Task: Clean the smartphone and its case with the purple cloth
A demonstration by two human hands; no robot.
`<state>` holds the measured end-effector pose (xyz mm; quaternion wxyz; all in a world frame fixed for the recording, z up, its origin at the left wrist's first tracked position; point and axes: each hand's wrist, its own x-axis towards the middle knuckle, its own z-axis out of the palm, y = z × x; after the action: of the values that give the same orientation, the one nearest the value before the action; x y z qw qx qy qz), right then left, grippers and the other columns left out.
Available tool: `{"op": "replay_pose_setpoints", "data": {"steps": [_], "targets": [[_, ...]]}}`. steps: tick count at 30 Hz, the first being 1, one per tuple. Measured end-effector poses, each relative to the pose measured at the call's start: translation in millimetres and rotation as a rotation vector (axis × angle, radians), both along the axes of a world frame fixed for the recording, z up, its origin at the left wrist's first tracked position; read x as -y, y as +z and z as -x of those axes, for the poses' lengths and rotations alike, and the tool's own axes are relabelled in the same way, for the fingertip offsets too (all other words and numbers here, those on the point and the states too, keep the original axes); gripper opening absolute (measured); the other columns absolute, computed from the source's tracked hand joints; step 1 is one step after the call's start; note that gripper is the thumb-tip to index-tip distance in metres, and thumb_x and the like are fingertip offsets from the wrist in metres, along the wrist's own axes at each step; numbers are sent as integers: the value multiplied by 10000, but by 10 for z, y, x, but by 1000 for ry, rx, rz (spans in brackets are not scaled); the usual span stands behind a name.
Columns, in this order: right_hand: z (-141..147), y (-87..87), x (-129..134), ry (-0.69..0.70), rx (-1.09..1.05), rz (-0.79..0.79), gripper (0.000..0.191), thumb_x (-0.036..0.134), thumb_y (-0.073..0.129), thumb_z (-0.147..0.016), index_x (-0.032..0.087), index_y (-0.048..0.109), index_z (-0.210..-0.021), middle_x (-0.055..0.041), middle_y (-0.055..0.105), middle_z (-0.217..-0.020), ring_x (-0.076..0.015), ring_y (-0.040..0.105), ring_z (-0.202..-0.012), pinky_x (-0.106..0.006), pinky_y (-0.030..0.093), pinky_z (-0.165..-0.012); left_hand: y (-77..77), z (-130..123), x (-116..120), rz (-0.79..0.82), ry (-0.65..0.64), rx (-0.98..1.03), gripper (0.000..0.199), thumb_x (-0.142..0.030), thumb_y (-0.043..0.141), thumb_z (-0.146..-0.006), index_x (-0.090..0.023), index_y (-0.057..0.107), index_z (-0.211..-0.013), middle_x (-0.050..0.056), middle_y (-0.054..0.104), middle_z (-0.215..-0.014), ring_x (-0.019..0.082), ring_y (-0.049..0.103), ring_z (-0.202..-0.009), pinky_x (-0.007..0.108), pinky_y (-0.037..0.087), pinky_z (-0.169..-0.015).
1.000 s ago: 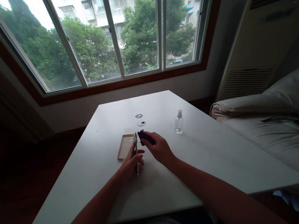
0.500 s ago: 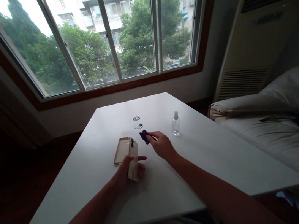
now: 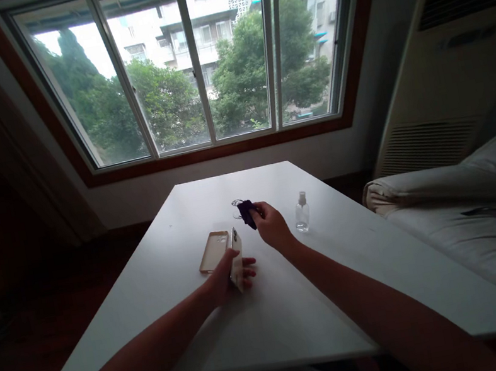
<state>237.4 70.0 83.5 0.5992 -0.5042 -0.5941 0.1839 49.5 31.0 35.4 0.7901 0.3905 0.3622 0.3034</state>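
My left hand [image 3: 225, 274] grips a light gold smartphone [image 3: 237, 263] on edge, with its camera end pointing up and away from me. Just behind it a phone case [image 3: 214, 251] with a tan rim lies flat, its hollow side up. My right hand [image 3: 269, 220] pinches a dark purple cloth [image 3: 247, 213] above the table, a little beyond the phone and apart from it. Two small round items [image 3: 235, 203] lie behind the cloth, which partly covers them.
A clear spray bottle [image 3: 301, 213] stands upright to the right of my right hand. Everything rests on a white table [image 3: 298, 304]. Past its far edge is a window wall; a pale padded seat [image 3: 423, 199] runs along the right side, near a tall air conditioner [image 3: 427, 90].
My right hand has lifted the cloth slightly up and away, now over the round items. My left hand has turned the phone more edge-on. The whole view has shifted a little.
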Motion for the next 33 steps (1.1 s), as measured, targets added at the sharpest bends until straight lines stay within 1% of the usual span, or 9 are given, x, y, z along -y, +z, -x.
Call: {"op": "replay_pose_setpoints", "data": {"steps": [2, 5, 9, 15, 20, 25, 28, 31, 33], "targets": [[19, 4, 3, 51, 132, -82, 292, 362, 567, -951, 217, 669, -1184, -62, 739, -1064, -215, 706, -906, -365, 570, -831, 14, -114, -51, -6, -2, -13, 610, -556, 503, -897, -23, 648, -1156, 141, 656, -857, 159, 597, -630, 260, 491, -595], [35, -119, 93, 164, 301, -163, 271, 294, 567, -958, 243, 683, -1198, -56, 725, -1154, -223, 693, -1045, -385, 547, -949, 33, -279, -90, -47, 37, 3, 546, -561, 541, -891, -64, 630, -1097, 121, 647, -850, 154, 594, -625, 254, 471, -567], [11, -275, 249, 289, 377, -210, 291, 268, 553, -981, 254, 691, -1237, -62, 650, -1341, -229, 601, -1269, -412, 461, -1112, 40, -318, -59, -108, 80, -10, 498, -579, 552, -905, -103, 583, -1048, 96, 635, -838, 148, 588, -606, 255, 450, -544], [33, -128, 449, 409, 452, -317, 241, 317, 569, -1004, 264, 740, -1165, -64, 675, -1289, -230, 607, -1231, -433, 488, -1083, 14, -157, 60, -239, 61, -122, 572, -650, 527, -913, -92, 573, -1030, 96, 622, -745, 152, 545, -547, 273, 402, -510], [53, -86, 508, 332, 598, -376, 280, 311, 558, -1010, 280, 713, -1240, -73, 680, -1278, -254, 611, -1188, -476, 504, -1038, 6, -157, 86, -353, 100, -220, 423, -520, 477, -948, -108, 558, -1004, 93, 606, -701, 159, 514, -483, 295, 368, -469], [50, -148, 506, 245, 521, -326, 285, 316, 536, -1021, 263, 709, -1240, -64, 652, -1325, -230, 623, -1204, -420, 501, -1061, -28, -149, 79, -452, 73, -203, 338, -400, 517, -903, -141, 497, -1120, 62, 624, -744, 153, 541, -503, 268, 386, -472], [56, -128, 532, 271, 423, -291, 282, 298, 523, -1020, 249, 702, -1233, -65, 624, -1368, -211, 633, -1203, -374, 539, -1015, -51, -135, 80, -466, 52, -196, 382, -455, 513, -899, -159, 471, -1135, 42, 617, -736, 150, 536, -480, 263, 399, -461], [47, -80, 590, 371, 393, -282, 273, 283, 522, -1011, 232, 694, -1217, -77, 585, -1423, -204, 651, -1176, -342, 583, -928, -91, -139, 68, -486, 40, -196, 474, -562, 515, -887, -165, 457, -1139, 26, 605, -734, 147, 530, -461, 266, 407, -453], [46, -53, 637, 439, 429, -289, 241, 287, 543, -1004, 227, 699, -1178, -78, 592, -1417, -207, 649, -1184, -351, 571, -957, -127, -146, 53, -509, 56, -219, 495, -603, 511, -886, -155, 474, -1096, 22, 591, -726, 136, 514, -452, 264, 397, -451]]}}
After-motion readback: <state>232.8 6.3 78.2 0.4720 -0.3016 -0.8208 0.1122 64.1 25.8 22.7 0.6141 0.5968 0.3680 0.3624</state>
